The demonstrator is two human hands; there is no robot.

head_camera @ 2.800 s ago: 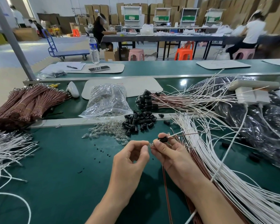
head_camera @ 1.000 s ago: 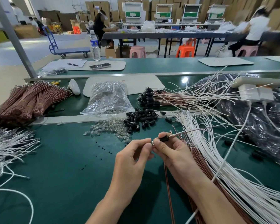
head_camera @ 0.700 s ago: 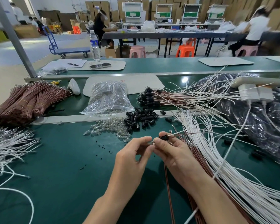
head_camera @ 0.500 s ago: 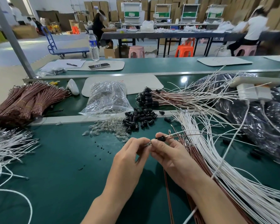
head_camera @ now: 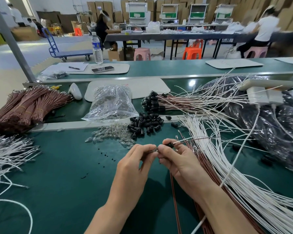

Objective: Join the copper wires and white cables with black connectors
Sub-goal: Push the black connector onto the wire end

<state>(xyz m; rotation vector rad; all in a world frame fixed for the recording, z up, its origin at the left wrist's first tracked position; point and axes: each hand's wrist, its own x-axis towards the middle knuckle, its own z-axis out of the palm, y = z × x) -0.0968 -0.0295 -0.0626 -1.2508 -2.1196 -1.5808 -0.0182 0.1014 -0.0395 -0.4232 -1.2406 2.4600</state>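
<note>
Bench: green mat (head_camera: 57,174); the stock on it lies as it did seconds ago.
White cables: loose fan (head_camera: 235,174) right of the hands.
Copper wires: tied bundles (head_camera: 29,107) far left, untouched.
Connector pile: loose black connectors (head_camera: 145,123) just beyond the hands.
Right hand (head_camera: 179,164): pinches one black connector (head_camera: 169,145) above the mat; a white and a copper lead run out of it to the right.
Left hand (head_camera: 134,168): fingertips pinch a small clear part (head_camera: 155,149).
Change: the gap between the two hands' fingertips has closed; clear part now meets the connector's mouth.
Reading: this unit is probably at its final seating; whether the part is fully home cannot be told.
</note>
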